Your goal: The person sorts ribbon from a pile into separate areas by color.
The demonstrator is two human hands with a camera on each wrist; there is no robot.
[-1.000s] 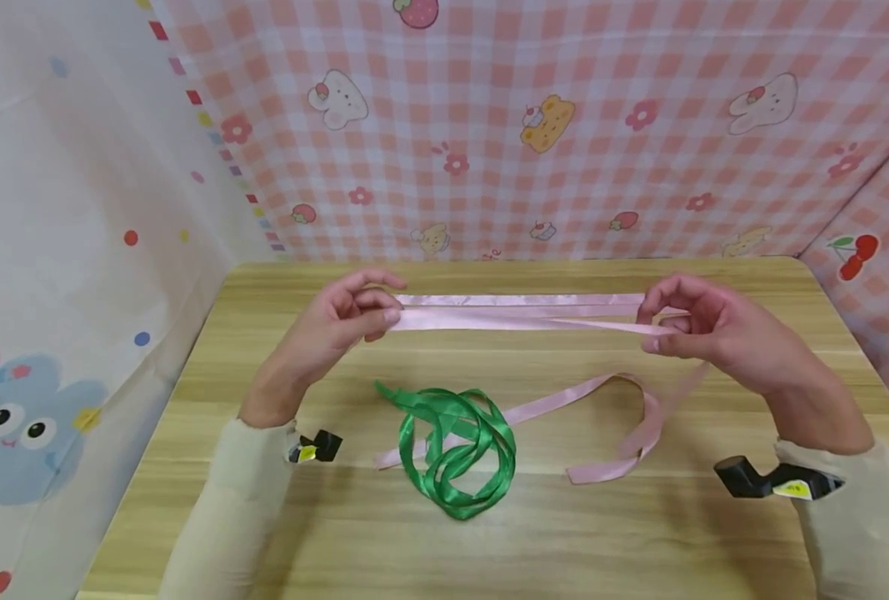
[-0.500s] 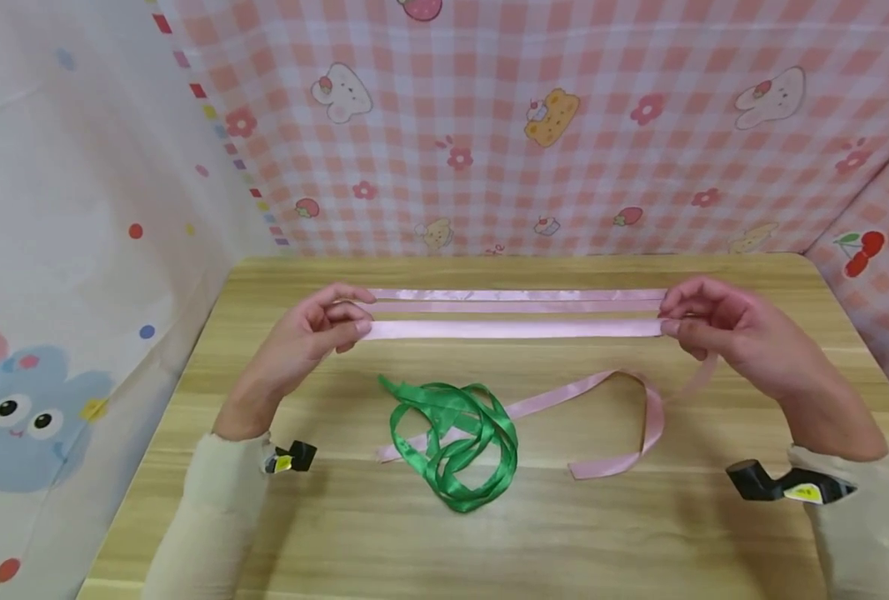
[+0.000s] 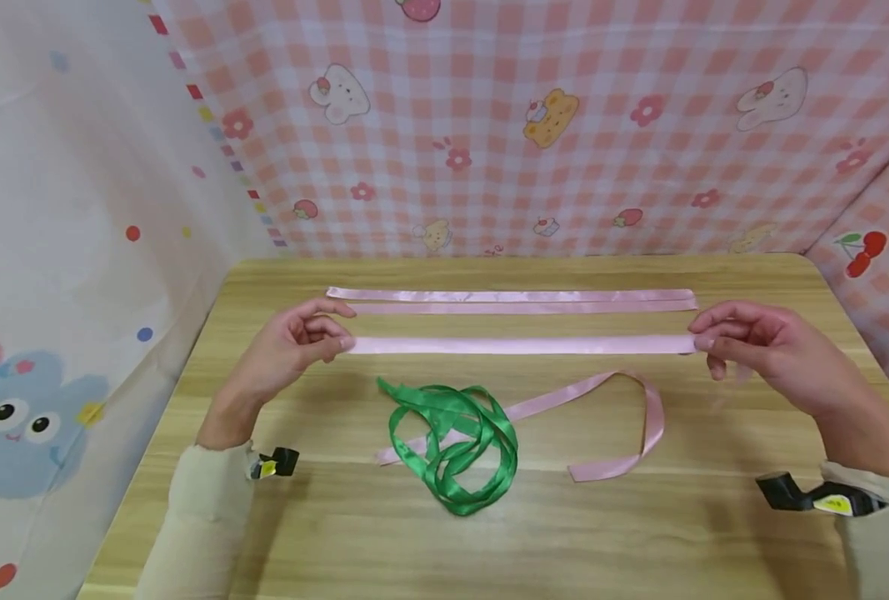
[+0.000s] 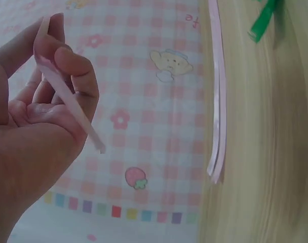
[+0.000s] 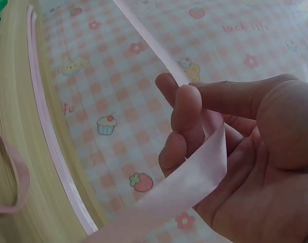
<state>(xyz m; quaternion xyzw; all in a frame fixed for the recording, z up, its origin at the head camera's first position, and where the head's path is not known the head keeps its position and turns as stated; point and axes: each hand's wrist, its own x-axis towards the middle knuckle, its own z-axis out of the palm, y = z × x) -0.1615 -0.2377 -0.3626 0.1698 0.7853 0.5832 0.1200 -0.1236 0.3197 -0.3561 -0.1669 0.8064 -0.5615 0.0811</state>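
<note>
A pink satin ribbon [image 3: 519,344] is stretched straight between the two hands above the table. My left hand [image 3: 297,337] pinches it between thumb and fingers; in the left wrist view a short tail end [image 4: 73,104] hangs past the palm. Opposite, my right hand [image 3: 762,346] pinches the same ribbon, and in the right wrist view a longer loose length [image 5: 184,187] folds down across the palm. Behind the taut ribbon, two pink ribbon strips [image 3: 511,302] lie straight, side by side, near the table's back edge.
A tangled green ribbon [image 3: 455,475] lies on the wooden table [image 3: 564,550] in front of the hands. Another pink ribbon [image 3: 564,398] passes under it and curls to the right. A checked cloth [image 3: 444,100] hangs directly behind the table.
Both hands have moved apart and slightly toward the near side, drawing the held ribbon, twisted at first, flat and straight. The ends of the two strips behind are now uncovered.
</note>
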